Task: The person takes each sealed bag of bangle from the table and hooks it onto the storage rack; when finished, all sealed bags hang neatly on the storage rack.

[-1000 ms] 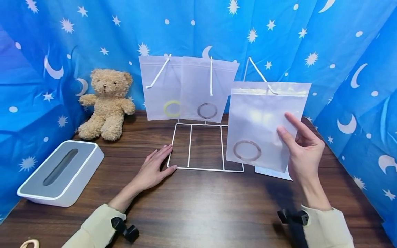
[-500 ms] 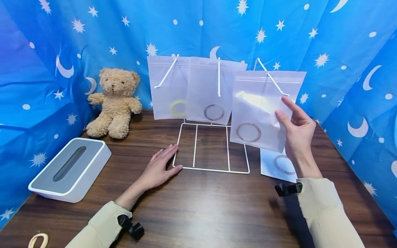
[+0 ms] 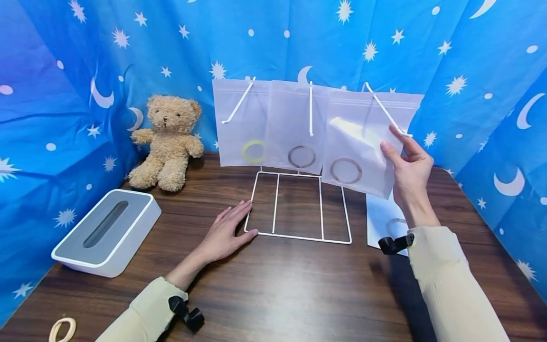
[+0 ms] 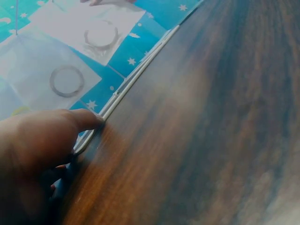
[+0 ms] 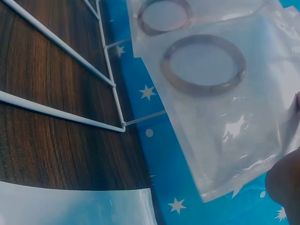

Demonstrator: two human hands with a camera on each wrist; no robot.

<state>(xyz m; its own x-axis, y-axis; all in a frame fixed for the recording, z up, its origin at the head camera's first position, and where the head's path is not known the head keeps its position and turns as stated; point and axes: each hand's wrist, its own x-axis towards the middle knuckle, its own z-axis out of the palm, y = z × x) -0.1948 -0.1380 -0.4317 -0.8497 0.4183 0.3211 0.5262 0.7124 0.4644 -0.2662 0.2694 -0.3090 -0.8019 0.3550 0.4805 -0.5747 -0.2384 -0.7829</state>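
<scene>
My right hand (image 3: 412, 166) pinches the right edge of a clear zip bag (image 3: 359, 142) between thumb and fingers. A brownish bangle (image 5: 204, 89) lies inside that bag, whose top hangs on the right hook (image 3: 388, 113) of a white wire rack (image 3: 297, 237). My index fingertip is close to the hook's tip. On the middle hook hangs a second bag (image 3: 292, 118) with a similar dark bangle, and on the left hook a third bag (image 3: 235, 137) with a yellow-green bangle. My left hand (image 3: 224, 235) rests at the rack base's front left corner, fingers extended and thumb touching the frame.
Another bag (image 3: 378, 223) with a bangle lies flat on the table right of the rack, partly hidden by my right arm. A tissue box (image 3: 107, 232) and a teddy bear (image 3: 168, 137) are on the left. A cream loop (image 3: 64, 320) shows at the bottom left.
My right hand has moved the bag up and back along the right hook, toward the rack's rear. My left hand stays at the rack's base. The head view has shifted slightly.
</scene>
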